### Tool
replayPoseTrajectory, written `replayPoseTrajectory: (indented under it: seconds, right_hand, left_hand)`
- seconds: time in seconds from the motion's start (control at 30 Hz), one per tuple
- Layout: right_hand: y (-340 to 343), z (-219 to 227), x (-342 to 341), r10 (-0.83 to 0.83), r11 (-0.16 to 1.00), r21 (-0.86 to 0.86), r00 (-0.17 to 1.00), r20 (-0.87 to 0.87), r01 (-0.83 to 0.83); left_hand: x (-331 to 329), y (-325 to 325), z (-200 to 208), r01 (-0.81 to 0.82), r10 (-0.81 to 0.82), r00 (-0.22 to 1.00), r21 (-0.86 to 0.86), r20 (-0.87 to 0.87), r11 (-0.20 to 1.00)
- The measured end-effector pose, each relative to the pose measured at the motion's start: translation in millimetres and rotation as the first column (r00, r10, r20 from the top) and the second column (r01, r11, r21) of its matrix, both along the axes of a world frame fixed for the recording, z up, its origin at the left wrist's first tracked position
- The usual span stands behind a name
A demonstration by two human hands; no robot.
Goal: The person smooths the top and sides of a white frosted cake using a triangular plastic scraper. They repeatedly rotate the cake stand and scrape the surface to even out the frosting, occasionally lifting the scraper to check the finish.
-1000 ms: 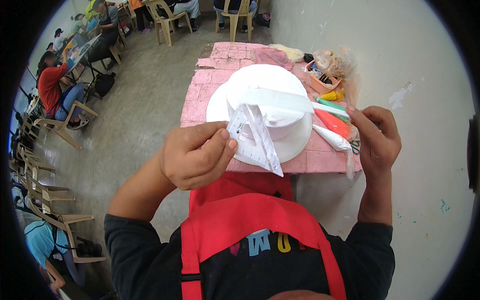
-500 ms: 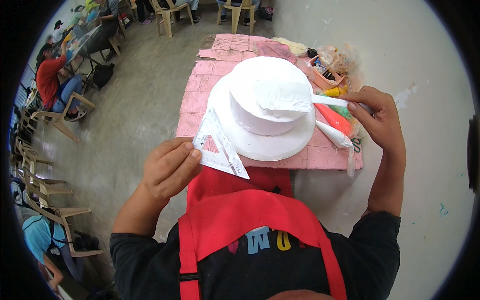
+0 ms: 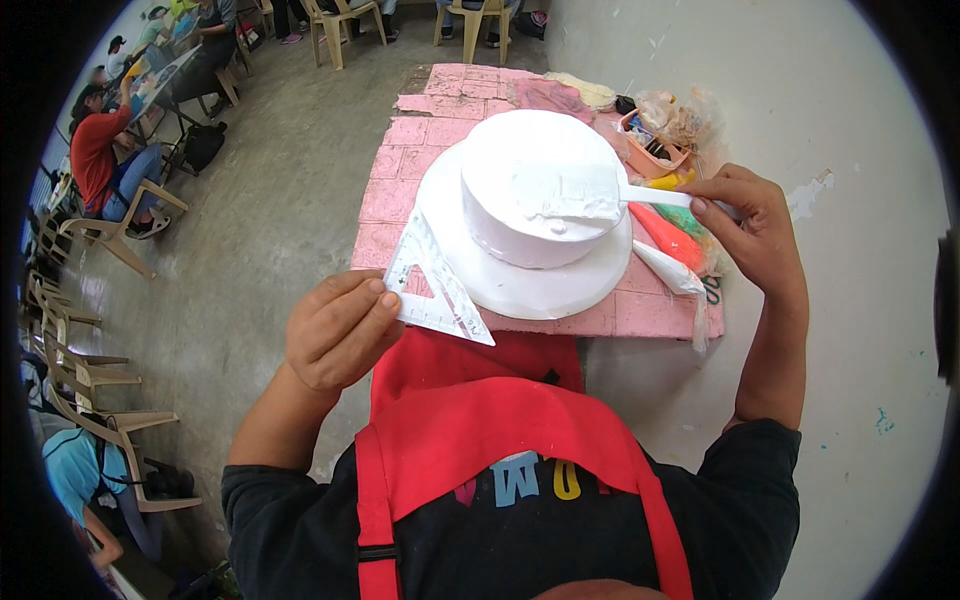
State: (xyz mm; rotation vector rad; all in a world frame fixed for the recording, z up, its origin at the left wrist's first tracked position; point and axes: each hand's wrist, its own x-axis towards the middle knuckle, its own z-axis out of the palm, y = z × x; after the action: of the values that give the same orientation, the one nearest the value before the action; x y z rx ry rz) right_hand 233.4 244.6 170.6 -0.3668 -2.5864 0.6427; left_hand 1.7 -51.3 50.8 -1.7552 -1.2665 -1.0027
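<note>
A round white cake (image 3: 505,238), coated in what looks like icing, stands on a wide white round base (image 3: 560,298). My right hand (image 3: 748,215) pinches the thin handle of a white spatula (image 3: 592,192), whose flat blade lies on the right part of the cake's top. Small lumps of white icing show along the blade's near edge. Pinched between the thumb and fingers of my left hand (image 3: 340,328) is a clear triangular set square (image 3: 442,316), smeared with white. Its upper tip is close to the base's left rim; whether they touch I cannot tell.
Under the base is a table with a pink brick-patterned top (image 3: 395,180). Along its right side lie a white piping bag (image 3: 665,268), a red-orange one (image 3: 668,238), a peach basket (image 3: 650,160) and crumpled plastic. A wall (image 3: 850,300) rises at right. Seated people and chairs are at left.
The spatula's blade has tilted and shifted slightly on the cake's top, and icing lumps now show at its near edge. My left hand with the set square has barely moved.
</note>
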Motion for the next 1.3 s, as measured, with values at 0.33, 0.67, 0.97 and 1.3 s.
replayPoseTrajectory:
  seconds: [0.33, 0.67, 0.97, 1.3]
  right_hand:
    - [1.4, 2.3, 1.6, -0.060, 0.998, 0.012, 0.998, -0.029, 0.061]
    - [10.3, -19.9, 14.1, -0.074, 0.974, -0.219, 0.996, -0.051, 0.061]
    - [1.1, -31.4, 28.9, -0.082, 0.972, -0.232, 0.987, -0.140, 0.048]
    - [-32.3, -62.8, 47.0, -0.162, 0.909, -0.416, 0.908, -0.387, -0.015]
  left_hand:
    - [-1.5, 0.6, -1.4, 0.001, -0.001, 1.000, -0.011, 0.009, 1.000]
    - [-5.1, 0.8, -8.7, -0.016, 0.015, 0.999, 0.031, 0.032, 0.999]
    - [-3.1, 12.2, -3.1, -0.024, 0.018, 0.996, 0.067, 0.091, 0.997]
    - [-3.9, 27.2, 2.9, -0.053, 0.054, 0.999, 0.081, -0.001, 0.995]
